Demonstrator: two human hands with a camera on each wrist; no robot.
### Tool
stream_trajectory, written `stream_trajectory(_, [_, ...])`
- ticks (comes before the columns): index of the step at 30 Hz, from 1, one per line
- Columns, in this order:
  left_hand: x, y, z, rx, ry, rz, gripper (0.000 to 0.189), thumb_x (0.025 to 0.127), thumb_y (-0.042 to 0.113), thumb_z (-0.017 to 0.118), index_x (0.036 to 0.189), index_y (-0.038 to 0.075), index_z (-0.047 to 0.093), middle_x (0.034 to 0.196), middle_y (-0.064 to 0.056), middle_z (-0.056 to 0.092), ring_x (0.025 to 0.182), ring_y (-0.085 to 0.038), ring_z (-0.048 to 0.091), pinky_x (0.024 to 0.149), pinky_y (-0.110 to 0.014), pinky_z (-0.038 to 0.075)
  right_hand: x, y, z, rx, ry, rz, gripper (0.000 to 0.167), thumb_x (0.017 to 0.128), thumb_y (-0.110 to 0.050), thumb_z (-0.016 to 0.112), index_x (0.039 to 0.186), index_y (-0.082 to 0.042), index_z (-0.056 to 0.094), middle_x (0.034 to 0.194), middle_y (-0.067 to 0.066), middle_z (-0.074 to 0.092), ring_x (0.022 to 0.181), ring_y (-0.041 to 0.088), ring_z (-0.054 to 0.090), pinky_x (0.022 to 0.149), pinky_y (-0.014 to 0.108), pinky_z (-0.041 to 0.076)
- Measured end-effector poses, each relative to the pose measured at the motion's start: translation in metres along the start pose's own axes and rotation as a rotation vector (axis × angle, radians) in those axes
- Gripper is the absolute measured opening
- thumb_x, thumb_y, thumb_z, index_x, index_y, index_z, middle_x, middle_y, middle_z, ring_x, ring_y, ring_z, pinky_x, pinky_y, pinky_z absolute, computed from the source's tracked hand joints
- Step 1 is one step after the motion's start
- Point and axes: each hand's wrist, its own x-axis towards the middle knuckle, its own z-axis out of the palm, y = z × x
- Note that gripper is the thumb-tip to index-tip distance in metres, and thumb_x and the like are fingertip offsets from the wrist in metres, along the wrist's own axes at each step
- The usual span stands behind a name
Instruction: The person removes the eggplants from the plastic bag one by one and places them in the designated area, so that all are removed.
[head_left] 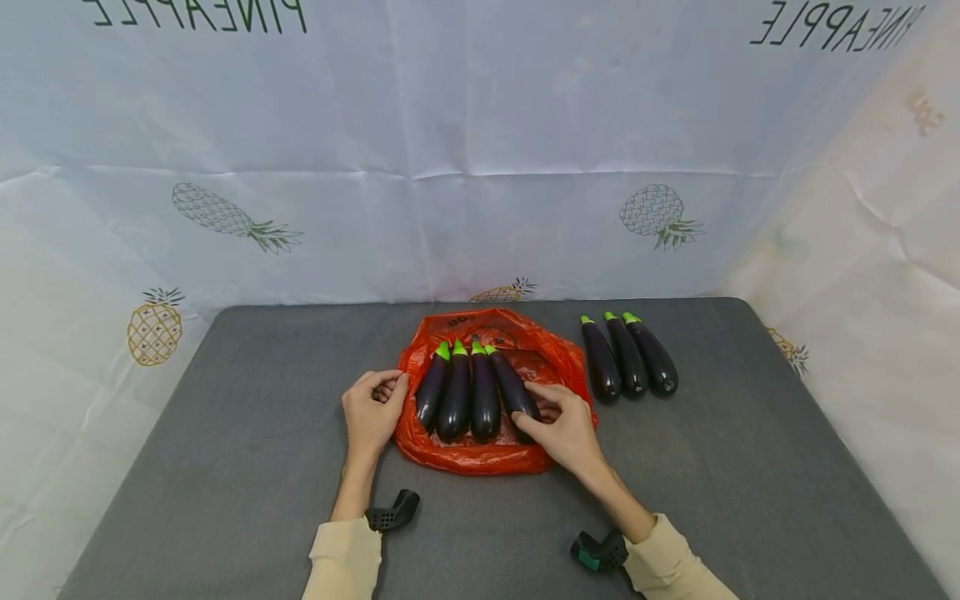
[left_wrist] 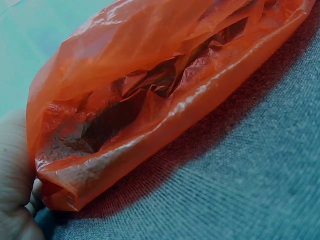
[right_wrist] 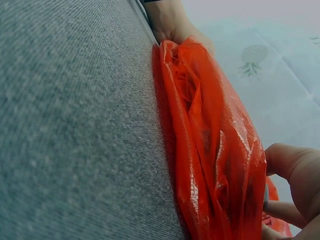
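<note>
A red plastic bag (head_left: pixel 468 461) lies spread open on the grey table, its edge rolled into a raised rim. Several dark purple eggplants with bright green caps sit side by side in it, caps toward the far side. At the bag's left edge, my left hand (head_left: pixel 372 412) pinches the plastic rim. My right hand (head_left: pixel 567 431) reaches over the right part of the bag, thumb and fingers around the lower end of the rightmost eggplant (head_left: pixel 507 379). Both wrist views show the red bag (left_wrist: pixel 200 107) close up, with the eggplants mostly hidden behind its folds.
Three more eggplants (head_left: pixel 628 358) lie in a row on the grey table (head_left: pixel 285 433), right of the bag near the back edge. Behind the table hangs a pale cloth (head_left: pixel 450 233) printed with pineapples. Each wrist wears a black device (head_left: pixel 393 511).
</note>
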Motion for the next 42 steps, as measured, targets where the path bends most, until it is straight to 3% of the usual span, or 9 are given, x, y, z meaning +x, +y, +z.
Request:
stream_trajectory(10, [-0.001,0.001,0.000,-0.019,0.000,-0.012,0.007,0.088,0.007,0.079,0.084,0.001,0.079,0.070,-0.011,0.069,0.062,-0.002,0.054,0.058,-0.008,0.043,0.000,-0.006,-0.008,-0.004,0.004,-0.013,0.047,0.081,-0.009,0.084,0.126,-0.009,0.073,0.119,0.011,0.072,0.095,0.021,0.069,0.080,0.019,0.057])
stream_trajectory(20, [0.000,0.001,0.000,-0.011,-0.004,-0.015,0.003,0.086,0.003,0.079,0.084,0.001,0.079,0.070,-0.013,0.068,0.062,-0.001,0.053,0.058,-0.008,0.043,0.000,-0.010,-0.014,0.022,0.017,-0.049,0.046,0.081,-0.007,0.084,0.126,-0.008,0.073,0.121,0.013,0.071,0.091,0.021,0.067,0.075,0.019,0.056])
stream_trajectory(42, [0.000,0.002,0.000,0.002,0.000,-0.006,0.004,0.085,0.002,0.080,0.083,-0.001,0.078,0.070,-0.013,0.068,0.062,0.001,0.053,0.058,-0.007,0.042,0.004,-0.016,-0.032,0.063,0.069,-0.086,0.047,0.083,-0.006,0.083,0.129,-0.005,0.071,0.123,0.015,0.069,0.098,0.018,0.066,0.083,0.015,0.054])
